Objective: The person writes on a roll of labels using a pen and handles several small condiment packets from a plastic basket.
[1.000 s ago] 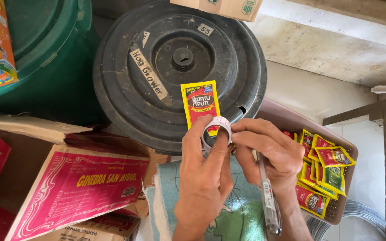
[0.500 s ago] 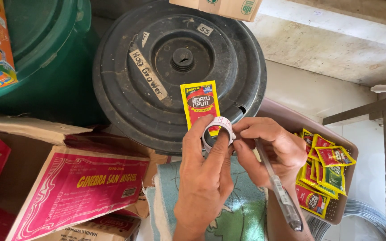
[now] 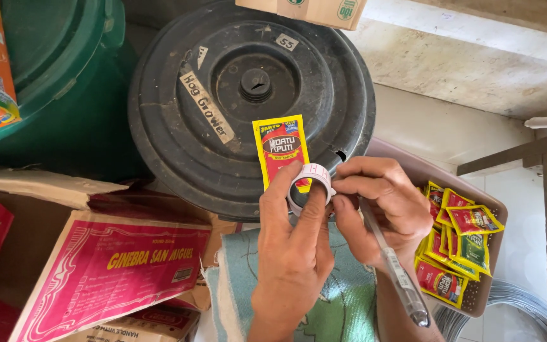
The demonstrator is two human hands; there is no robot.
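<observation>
View from above of a person's two bare hands meeting over a dark round bin lid (image 3: 178,126). The left hand (image 3: 292,253) pinches a small white roll of sticker tape (image 3: 310,179) between thumb and forefinger, its open ring facing the camera. The right hand (image 3: 384,212) comes in from the right, thumb and forefinger tips closed on the roll's outer right edge where the loose end seems to be (the tape end itself is too small to make out). A clear-barrelled pen (image 3: 394,266) is tucked under the right hand's other fingers, its length slanting down and to the right, away from the roll.

A yellow and red sachet (image 3: 281,149) lies flat on the lid, just beyond the roll and partly behind it, its long axis running almost straight away from the hands. Both hands are close to it; the left thumb is nearest its lower edge.

To the right, a brown tray (image 3: 482,202) holds more sachets. A pink and white carton (image 3: 109,272) sits lower left, a patterned cloth (image 3: 235,278) below the hands
</observation>
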